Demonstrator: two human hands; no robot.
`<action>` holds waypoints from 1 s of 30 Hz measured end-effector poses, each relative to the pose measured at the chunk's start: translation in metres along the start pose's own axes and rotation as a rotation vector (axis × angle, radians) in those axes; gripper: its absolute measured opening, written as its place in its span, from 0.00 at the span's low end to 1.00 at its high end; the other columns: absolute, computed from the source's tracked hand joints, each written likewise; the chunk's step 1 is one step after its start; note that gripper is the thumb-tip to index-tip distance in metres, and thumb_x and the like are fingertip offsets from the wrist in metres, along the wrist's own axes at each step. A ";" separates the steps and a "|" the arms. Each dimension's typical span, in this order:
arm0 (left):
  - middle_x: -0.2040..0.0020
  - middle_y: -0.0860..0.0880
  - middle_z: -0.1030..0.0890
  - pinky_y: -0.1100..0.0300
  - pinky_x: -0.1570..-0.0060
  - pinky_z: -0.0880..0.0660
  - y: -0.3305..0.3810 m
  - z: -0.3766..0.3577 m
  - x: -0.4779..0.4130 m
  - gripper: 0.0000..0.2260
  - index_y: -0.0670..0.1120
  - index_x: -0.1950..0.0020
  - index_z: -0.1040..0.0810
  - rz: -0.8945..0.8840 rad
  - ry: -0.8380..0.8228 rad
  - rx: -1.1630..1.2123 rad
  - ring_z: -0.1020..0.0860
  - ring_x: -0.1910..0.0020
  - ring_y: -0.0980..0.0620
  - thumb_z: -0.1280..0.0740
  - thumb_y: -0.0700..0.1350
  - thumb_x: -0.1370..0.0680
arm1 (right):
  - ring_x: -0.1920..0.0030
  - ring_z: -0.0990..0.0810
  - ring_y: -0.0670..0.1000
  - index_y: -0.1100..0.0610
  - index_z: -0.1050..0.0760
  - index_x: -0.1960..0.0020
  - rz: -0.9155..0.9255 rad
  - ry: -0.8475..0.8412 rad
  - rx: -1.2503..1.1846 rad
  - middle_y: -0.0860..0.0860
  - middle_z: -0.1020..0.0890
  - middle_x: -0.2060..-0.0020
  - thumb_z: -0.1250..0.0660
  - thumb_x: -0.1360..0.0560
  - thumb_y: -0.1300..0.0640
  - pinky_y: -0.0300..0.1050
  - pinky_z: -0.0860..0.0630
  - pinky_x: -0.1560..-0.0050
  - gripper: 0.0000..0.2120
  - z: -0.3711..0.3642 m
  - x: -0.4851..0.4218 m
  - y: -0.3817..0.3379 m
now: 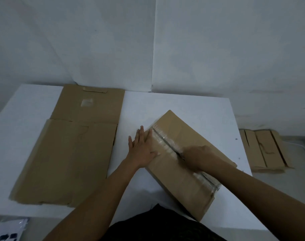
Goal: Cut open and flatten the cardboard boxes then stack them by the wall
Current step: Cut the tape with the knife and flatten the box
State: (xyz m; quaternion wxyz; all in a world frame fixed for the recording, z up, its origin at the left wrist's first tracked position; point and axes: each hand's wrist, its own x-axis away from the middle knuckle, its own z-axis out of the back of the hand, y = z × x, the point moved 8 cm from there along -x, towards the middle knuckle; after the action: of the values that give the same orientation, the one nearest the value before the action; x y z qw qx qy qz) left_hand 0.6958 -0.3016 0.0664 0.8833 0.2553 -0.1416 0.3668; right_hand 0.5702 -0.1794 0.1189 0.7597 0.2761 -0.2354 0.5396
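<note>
A taped brown cardboard box (179, 136) lies at an angle on the white table (191, 105), right of centre. My left hand (142, 148) rests flat with straight fingers on the box's left top flap. My right hand (196, 156) is curled round a small cutter, mostly hidden, whose tip sits on the clear-taped centre seam (163, 139). A flattened cardboard box (68, 159) lies on the table's left half, its far flap reaching the wall.
Several flattened cardboard pieces (264, 150) lie on the floor to the right, by the wall. White papers (11, 226) show at the bottom left below the table edge. The white wall (148, 40) stands right behind the table.
</note>
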 end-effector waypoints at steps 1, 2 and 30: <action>0.22 0.43 0.72 0.38 0.28 0.68 0.001 0.001 0.000 0.44 0.50 0.20 0.67 0.005 0.004 -0.019 0.70 0.23 0.43 0.38 0.62 0.20 | 0.53 0.22 0.54 0.53 0.25 0.34 -0.011 0.011 -0.008 0.51 0.21 0.50 0.51 0.16 0.47 0.47 0.31 0.53 0.20 -0.004 0.002 0.003; 0.22 0.43 0.72 0.37 0.28 0.68 0.004 0.001 0.000 0.42 0.48 0.20 0.66 0.002 0.017 -0.050 0.71 0.23 0.43 0.39 0.60 0.19 | 0.57 0.23 0.53 0.53 0.24 0.37 -0.028 0.022 -0.012 0.50 0.22 0.54 0.50 0.16 0.47 0.47 0.30 0.55 0.20 -0.007 0.005 0.005; 0.21 0.54 0.69 0.33 0.27 0.64 0.058 -0.045 -0.002 0.27 0.62 0.21 0.65 -0.152 -0.019 -0.287 0.68 0.21 0.48 0.57 0.63 0.17 | 0.66 0.28 0.54 0.54 0.33 0.33 -0.066 0.083 -0.053 0.52 0.19 0.55 0.45 0.17 0.53 0.45 0.34 0.59 0.14 -0.114 0.119 0.079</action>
State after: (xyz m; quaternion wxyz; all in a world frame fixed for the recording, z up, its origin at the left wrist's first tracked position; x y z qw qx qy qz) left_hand 0.6552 -0.2428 0.0488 0.9346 0.1399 -0.1812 0.2723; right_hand 0.5382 0.0004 0.1265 0.7933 0.2407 -0.2085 0.5189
